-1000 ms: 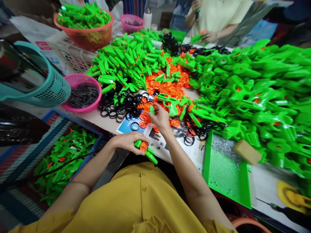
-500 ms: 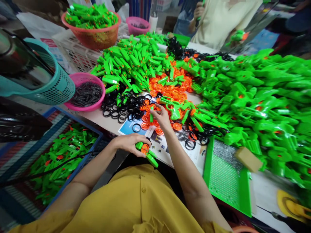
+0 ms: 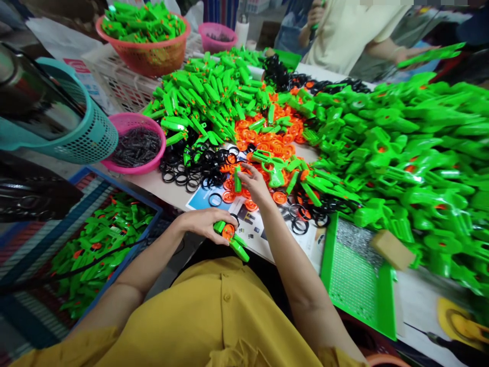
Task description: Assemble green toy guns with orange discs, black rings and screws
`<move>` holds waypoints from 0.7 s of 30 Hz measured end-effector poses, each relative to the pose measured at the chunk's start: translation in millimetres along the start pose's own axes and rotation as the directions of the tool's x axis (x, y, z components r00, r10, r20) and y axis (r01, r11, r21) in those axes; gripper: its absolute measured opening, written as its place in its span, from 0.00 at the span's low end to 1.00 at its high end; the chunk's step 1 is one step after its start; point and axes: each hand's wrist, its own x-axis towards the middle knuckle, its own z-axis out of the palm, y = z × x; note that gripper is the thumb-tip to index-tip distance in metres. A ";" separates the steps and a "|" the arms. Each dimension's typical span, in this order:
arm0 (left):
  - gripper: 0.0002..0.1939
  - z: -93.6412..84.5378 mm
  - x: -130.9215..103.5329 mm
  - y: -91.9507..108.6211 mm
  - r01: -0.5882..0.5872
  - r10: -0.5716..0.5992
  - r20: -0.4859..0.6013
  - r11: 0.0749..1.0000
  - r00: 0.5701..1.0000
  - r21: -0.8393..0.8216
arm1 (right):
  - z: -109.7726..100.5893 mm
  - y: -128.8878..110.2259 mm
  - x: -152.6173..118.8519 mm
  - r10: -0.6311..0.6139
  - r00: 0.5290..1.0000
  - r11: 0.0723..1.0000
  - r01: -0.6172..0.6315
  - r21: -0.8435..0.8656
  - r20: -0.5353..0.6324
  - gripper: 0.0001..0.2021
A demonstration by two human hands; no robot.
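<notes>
Low at the table's front edge, my left hand (image 3: 209, 224) is closed around a green toy gun (image 3: 239, 248) with an orange wheel (image 3: 228, 232) on its side. Farther forward, my right hand (image 3: 255, 184) has its fingertips on a small green plastic piece (image 3: 237, 179), pinched at its side. Just beyond that hand lies a green toy gun half (image 3: 274, 171) with its grip toward me. Orange wheels (image 3: 250, 205) and black rings (image 3: 214, 200) are scattered around the right hand, over printed paper (image 3: 263, 229).
Green parts (image 3: 206, 92) are heaped at the back; green gun shells (image 3: 401, 137) pile up on the right. A pink basket (image 3: 162, 145) of dark parts stands left. A green tray (image 3: 353, 280) with screws and a sponge block (image 3: 392, 250) sits right. A co-worker (image 3: 344, 35) stands opposite.
My two hands stay in nearly the same places. Across the table, the co-worker's hand has moved right and now holds out a long green piece.
</notes>
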 end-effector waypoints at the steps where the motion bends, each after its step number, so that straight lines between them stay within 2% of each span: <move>1: 0.20 -0.3 0.2 0.0 0.000 0.000 0.000 1.000 1.000 0.001 | 0.2 0.3 0.5 -0.006 1.000 1.000 0.006 -0.012 0.000 0.32; 7: 0.21 -0.4 0.8 -1.1 -0.004 0.004 0.001 1.000 1.000 0.011 | -0.7 0.9 2.4 -0.032 0.999 0.993 0.035 -0.115 0.029 0.33; 12: 0.21 -0.8 0.9 -0.6 -0.009 0.009 0.000 1.000 1.000 0.016 | -3.6 1.8 0.9 -0.021 0.996 0.995 0.029 -0.099 0.086 0.35; 16: 0.21 -1.4 0.9 -1.2 -0.005 0.005 0.010 1.000 1.000 0.006 | -2.5 -0.4 2.7 -0.076 0.993 0.978 0.092 -0.185 0.093 0.30; 19: 0.21 -1.6 0.8 -2.1 -0.010 0.010 0.003 1.000 1.000 -0.004 | 2.4 -6.8 7.8 -0.199 0.980 0.894 0.190 -0.405 0.020 0.26; 21: 0.21 -1.7 0.9 -2.4 -0.012 0.012 0.001 1.000 1.000 -0.008 | 6.9 -12.4 11.6 -0.309 0.950 0.755 0.222 -0.617 -0.037 0.25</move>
